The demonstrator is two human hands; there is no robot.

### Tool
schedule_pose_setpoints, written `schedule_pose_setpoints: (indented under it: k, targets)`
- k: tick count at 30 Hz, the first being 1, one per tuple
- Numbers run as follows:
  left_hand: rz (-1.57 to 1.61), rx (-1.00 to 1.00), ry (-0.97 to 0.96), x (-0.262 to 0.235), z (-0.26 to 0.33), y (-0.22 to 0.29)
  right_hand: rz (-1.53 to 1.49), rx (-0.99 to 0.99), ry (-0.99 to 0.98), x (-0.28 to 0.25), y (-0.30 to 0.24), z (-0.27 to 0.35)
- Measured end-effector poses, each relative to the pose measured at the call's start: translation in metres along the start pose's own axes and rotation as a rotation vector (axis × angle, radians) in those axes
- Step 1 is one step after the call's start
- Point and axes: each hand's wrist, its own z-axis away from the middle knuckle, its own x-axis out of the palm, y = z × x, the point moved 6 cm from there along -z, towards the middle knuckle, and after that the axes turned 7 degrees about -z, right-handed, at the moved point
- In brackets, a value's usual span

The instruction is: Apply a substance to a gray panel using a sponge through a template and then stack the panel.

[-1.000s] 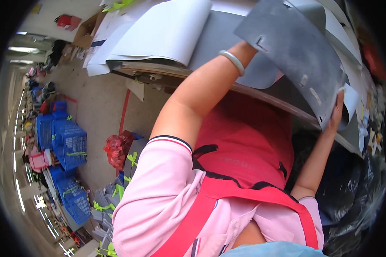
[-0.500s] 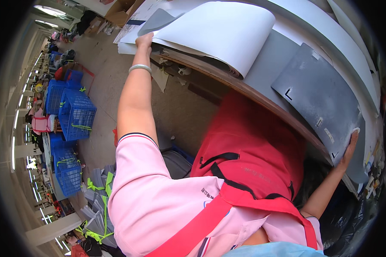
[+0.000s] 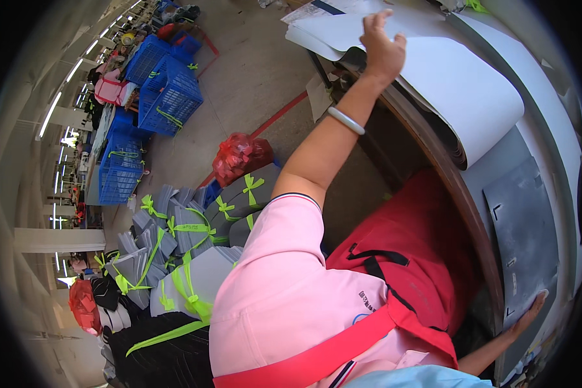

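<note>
My left hand [image 3: 383,50] is raised over the edge of a large white sheet [image 3: 469,84], its fingers apart and nothing held in them. The sheet curls over in a fold on the worktable [image 3: 462,187], with a dark stack of layers partly visible beneath it. My right hand [image 3: 530,315] lies with stretched fingers at the lower corner of a dark grey flat panel [image 3: 527,226]. That panel has small black corner marks and pale smudges, and rests on a lighter grey sheet [image 3: 498,152].
Bundles of grey pieces [image 3: 191,226] tied with bright green strips lie to my left, near a red plastic bag [image 3: 241,157]. Blue crates [image 3: 168,97] stand farther off on the floor [image 3: 246,58]. My red apron [image 3: 407,258] hangs against the table's edge.
My left hand has let go of the white sheet's edge and lifted, fingers spreading. My view has turned left, showing more tied bundles. My right hand stays at the dark panel's corner.
</note>
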Motion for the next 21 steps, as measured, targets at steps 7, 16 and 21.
schedule_pose_setpoints:
  k: [7, 16, 21]
  targets:
    - [0.39, 0.153, -0.516, 0.08, 0.137, 0.165, 0.031, -0.055, -0.054, -0.002, 0.0, -0.009]
    - [0.273, 0.372, -0.712, 0.125, 0.247, 0.191, 0.005, -0.102, -0.039, -0.004, 0.008, -0.014]
    - [0.243, 0.42, -0.513, 0.119, 0.256, 0.19, 0.139, -0.135, -0.032, -0.005, 0.005, -0.021]
